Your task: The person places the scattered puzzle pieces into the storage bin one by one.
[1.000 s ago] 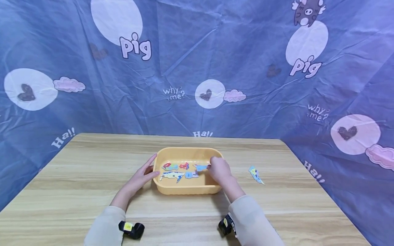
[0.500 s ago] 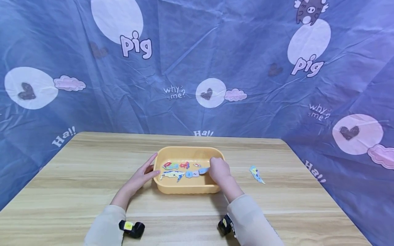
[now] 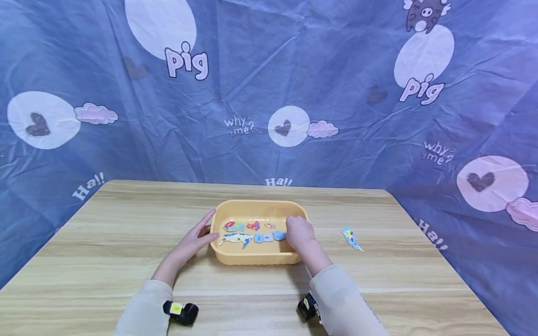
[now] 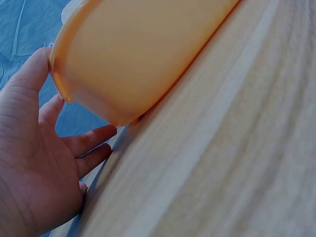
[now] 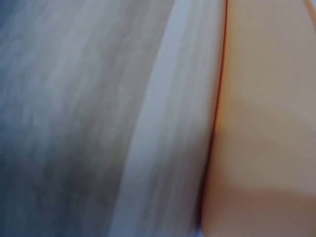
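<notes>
A yellow plastic basin (image 3: 260, 258) stands on the table with several flat, colourful cut-out pieces on its floor. My left hand (image 3: 196, 240) is at the basin's left end. In the left wrist view its thumb meets the rim and its other fingers spread along the outside wall. Inside the right end, my right hand (image 3: 300, 233) has curled fingers at a light-blue cut-out piece (image 3: 279, 235); the fingertips are hidden behind the hand. That piece lies in a row with a blue square piece (image 3: 263, 238) and a long whitish-yellow piece (image 3: 235, 238).
Behind the row lie a green-and-red piece (image 3: 233, 227), a red piece (image 3: 253, 226) and a small red-and-white piece (image 3: 270, 226). One blue-and-yellow piece (image 3: 351, 239) rests on the wooden table (image 3: 403, 280), right of the basin. A blue patterned cloth (image 3: 235, 93) hangs behind.
The light-blue piece has moved toward me in my right hand, down into line with the blue square, uncovering the small red-and-white piece. My left hand has stayed at the basin.
</notes>
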The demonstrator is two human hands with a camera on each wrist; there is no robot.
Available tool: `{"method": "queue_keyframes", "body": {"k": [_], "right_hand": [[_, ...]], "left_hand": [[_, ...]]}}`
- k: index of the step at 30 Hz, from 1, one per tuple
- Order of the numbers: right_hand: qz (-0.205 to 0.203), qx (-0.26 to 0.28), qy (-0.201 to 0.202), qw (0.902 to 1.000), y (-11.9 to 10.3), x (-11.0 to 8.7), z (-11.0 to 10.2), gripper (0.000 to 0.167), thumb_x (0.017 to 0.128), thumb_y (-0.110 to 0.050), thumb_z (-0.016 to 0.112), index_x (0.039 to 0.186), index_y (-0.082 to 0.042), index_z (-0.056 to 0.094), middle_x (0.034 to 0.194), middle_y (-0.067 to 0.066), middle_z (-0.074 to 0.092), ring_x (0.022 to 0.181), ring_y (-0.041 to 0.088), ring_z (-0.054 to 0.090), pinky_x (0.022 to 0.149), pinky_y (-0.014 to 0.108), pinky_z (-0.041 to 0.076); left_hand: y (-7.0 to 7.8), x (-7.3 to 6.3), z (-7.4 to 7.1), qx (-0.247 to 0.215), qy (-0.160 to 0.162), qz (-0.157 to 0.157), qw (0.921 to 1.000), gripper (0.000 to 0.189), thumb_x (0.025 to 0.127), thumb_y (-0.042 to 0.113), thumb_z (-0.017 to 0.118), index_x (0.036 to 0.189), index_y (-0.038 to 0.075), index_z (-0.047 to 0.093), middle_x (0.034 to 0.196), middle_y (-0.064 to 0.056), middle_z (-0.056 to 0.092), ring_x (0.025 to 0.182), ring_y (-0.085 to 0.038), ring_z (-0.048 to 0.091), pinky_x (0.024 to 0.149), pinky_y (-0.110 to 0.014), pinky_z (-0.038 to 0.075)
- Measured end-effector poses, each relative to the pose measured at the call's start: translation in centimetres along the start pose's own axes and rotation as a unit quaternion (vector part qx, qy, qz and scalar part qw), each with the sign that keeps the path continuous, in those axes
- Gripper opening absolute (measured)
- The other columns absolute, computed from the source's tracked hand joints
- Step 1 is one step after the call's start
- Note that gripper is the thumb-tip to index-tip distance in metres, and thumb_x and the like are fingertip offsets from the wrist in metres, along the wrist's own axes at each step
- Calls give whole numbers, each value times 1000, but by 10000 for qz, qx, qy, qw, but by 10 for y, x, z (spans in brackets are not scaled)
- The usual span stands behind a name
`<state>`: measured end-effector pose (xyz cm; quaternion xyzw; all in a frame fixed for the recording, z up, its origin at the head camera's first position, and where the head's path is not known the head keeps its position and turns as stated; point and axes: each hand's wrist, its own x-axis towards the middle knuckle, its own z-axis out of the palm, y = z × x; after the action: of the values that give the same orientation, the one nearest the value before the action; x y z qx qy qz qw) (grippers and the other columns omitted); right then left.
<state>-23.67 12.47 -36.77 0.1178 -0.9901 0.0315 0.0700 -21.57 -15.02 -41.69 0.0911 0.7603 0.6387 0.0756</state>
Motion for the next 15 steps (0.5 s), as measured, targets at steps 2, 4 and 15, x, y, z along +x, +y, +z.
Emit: {"method": "queue_keyframes", "body": {"k": [2, 4, 15], "right_hand": [[-10, -6, -8, 10000, 0, -1, -1, 7, 69, 4, 56, 71, -2, 59, 66, 10, 57, 64, 25, 57, 55, 37, 47], [-6, 19, -42, 10000, 0, -1, -1, 7, 69, 4, 57, 71, -2, 59, 65, 10, 57, 63, 25, 57, 56, 37, 47], [-278, 520, 228, 9980, 3, -2, -24, 12, 68, -2, 64, 67, 0, 53, 60, 8, 52, 57, 24, 53, 55, 37, 45]], "left_hand": [[0, 0, 0, 22, 12, -6, 10000, 68, 83, 19, 55, 139, 26, 17, 128, -22, 36, 117, -32, 33, 96, -50, 20], [0, 1, 1, 45, 29, -14, 10000, 68, 83, 19, 56, 139, 26, 17, 128, -22, 36, 117, -32, 33, 96, -50, 19], [0, 1, 0, 7, 8, 2, 10000, 68, 83, 17, 56, 139, 25, 17, 132, -21, 32, 119, -32, 31, 96, -48, 21]]}}
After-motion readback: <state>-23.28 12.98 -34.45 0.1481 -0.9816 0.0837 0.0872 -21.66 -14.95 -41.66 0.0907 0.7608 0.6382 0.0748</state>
